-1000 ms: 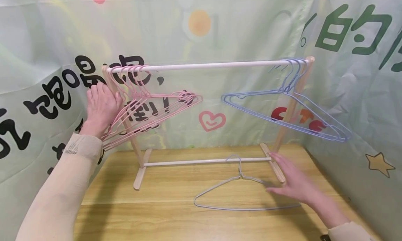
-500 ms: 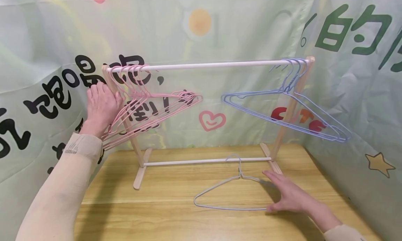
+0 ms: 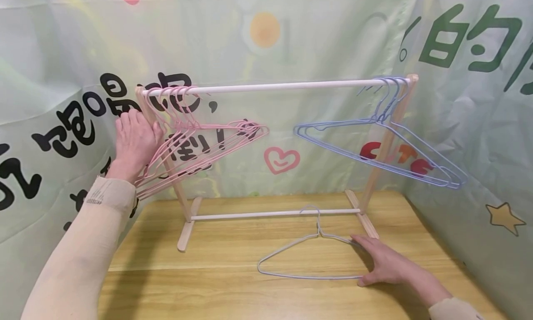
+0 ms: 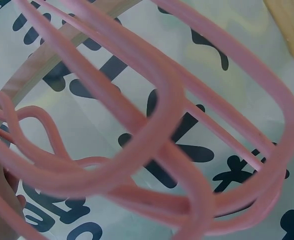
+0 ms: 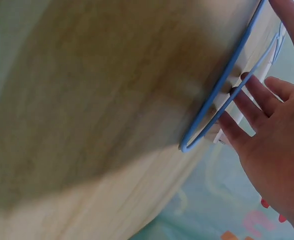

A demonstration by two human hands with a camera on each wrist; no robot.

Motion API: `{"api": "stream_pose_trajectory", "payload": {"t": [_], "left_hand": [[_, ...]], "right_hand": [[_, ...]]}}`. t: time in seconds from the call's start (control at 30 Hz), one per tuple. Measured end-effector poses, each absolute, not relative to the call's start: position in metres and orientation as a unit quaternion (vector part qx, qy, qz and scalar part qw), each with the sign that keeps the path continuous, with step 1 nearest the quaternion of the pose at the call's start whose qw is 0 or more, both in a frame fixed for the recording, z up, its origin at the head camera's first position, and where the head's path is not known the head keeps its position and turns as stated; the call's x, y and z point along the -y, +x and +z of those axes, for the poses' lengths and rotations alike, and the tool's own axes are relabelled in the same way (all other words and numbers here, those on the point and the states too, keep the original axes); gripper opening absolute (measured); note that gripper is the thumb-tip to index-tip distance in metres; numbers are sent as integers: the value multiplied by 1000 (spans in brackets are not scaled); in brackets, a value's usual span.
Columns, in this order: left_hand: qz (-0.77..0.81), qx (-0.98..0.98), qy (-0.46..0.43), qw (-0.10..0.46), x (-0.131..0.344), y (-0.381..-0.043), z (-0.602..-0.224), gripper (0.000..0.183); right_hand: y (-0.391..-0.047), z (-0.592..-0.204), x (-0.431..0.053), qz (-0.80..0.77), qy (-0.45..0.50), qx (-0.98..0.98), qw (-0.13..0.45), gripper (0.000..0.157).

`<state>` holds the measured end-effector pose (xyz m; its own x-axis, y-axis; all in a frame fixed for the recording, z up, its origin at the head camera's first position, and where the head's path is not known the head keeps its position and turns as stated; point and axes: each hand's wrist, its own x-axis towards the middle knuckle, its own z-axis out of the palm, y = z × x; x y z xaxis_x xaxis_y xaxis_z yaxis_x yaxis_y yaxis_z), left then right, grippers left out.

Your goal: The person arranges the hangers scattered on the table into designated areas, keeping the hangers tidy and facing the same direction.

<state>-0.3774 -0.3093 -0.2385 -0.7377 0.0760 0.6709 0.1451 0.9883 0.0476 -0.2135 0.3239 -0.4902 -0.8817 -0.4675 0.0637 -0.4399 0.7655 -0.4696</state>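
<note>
Pink wire hangers (image 3: 216,127) hang in a bunch at the left end of a wooden clothes rack (image 3: 270,87). My left hand (image 3: 135,141) grips the rack's left post, its fingertips hidden; the pink hangers cross in front of the left wrist view. On the table lies a single pale blue hanger (image 3: 308,278), hook towards the rack. At its right end is my right hand (image 3: 387,262), fingers spread. The right wrist view shows the fingertips (image 5: 234,91) at one arm of the hanger, while the thumb is by its other bar.
Several blue hangers (image 3: 337,123) hang at the rack's right end. The rack stands near the back of the wooden table (image 3: 208,287), with a lower white rod (image 3: 250,215) between its feet. Printed curtains (image 3: 333,37) enclose the back and both sides.
My right hand has come down and towards me from beside the rack's right foot to the lying hanger's right end. The left hand and the rack stay put.
</note>
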Motion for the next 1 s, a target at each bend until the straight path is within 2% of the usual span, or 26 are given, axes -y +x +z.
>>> {"api": "stream_pose_trajectory", "payload": {"t": [0.37,0.77,1.0], "left_hand": [[-49,934,-55,350,311,-379,-238,46],[-50,933,-54,353,311,-378,-239,46],[-46,935,-52,348,310,-378,-238,47]], "right_hand": [[-215,-492,-324,-208,-267,-941,-29,104],[-213,-493,-321,-220,-252,-942,-15,101],[-211,-494,-321,-209,-261,-942,-26,100]]}}
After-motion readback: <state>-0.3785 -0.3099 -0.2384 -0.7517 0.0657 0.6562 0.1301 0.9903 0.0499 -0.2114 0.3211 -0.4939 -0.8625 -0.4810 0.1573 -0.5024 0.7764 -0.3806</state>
